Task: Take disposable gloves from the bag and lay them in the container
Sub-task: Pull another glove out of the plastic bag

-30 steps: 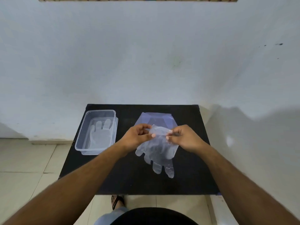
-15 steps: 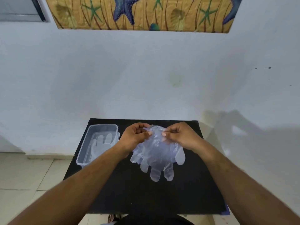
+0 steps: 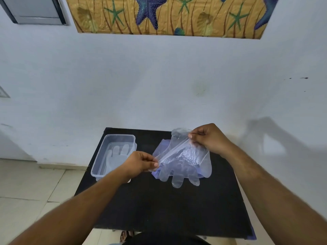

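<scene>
A clear disposable glove [image 3: 184,161] hangs stretched between my two hands above the black table, fingers pointing down. My left hand [image 3: 141,163] pinches its cuff at the lower left. My right hand [image 3: 207,138] pinches the cuff at the upper right, higher and farther back. Under the glove lies the bluish plastic bag [image 3: 159,152], mostly hidden. To the left stands a clear rectangular container [image 3: 99,161] with one glove [image 3: 115,156] lying flat inside it.
The small black table [image 3: 159,206] stands against a white wall [image 3: 159,85]. Tiled floor [image 3: 35,183] lies to the left. A starfish picture [image 3: 168,15] hangs high on the wall. My foot shows below the table's near edge.
My hands have pulled apart, the left one down and left, the right one up and right, stretching the glove's cuff open. The camera has tilted upward.
</scene>
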